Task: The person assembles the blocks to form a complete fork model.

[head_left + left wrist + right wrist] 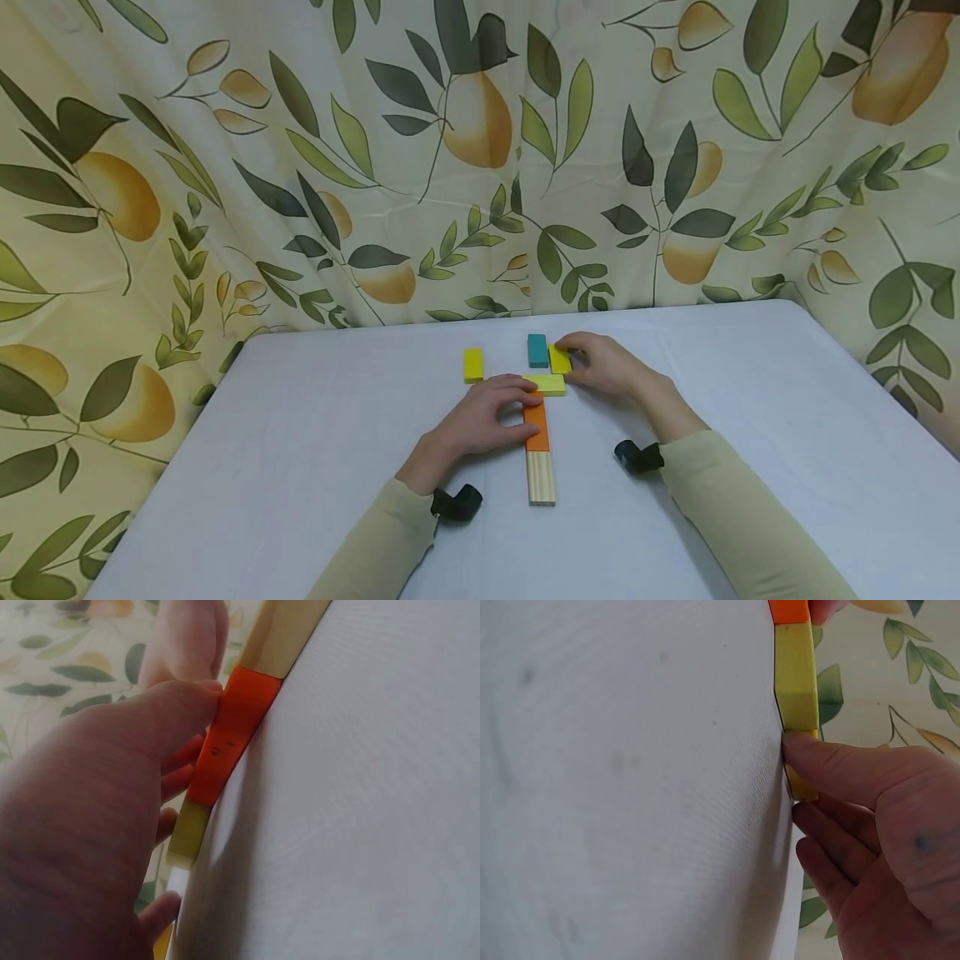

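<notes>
A light yellow wooden block lies crosswise at the far end of an orange block, with a plain grooved wooden piece at the orange block's near end. My left hand holds the orange block, thumb at its side and fingers over its far part, fingertips right at the light yellow block. Beyond the crosswise block, my right hand pinches a deeper yellow block between thumb and fingers. That block stands end-on to the crosswise one, close beside a teal block.
Another yellow block lies apart to the left of the teal one. Everything lies on a white-covered table. A curtain with fruit and leaf print hangs behind the far edge.
</notes>
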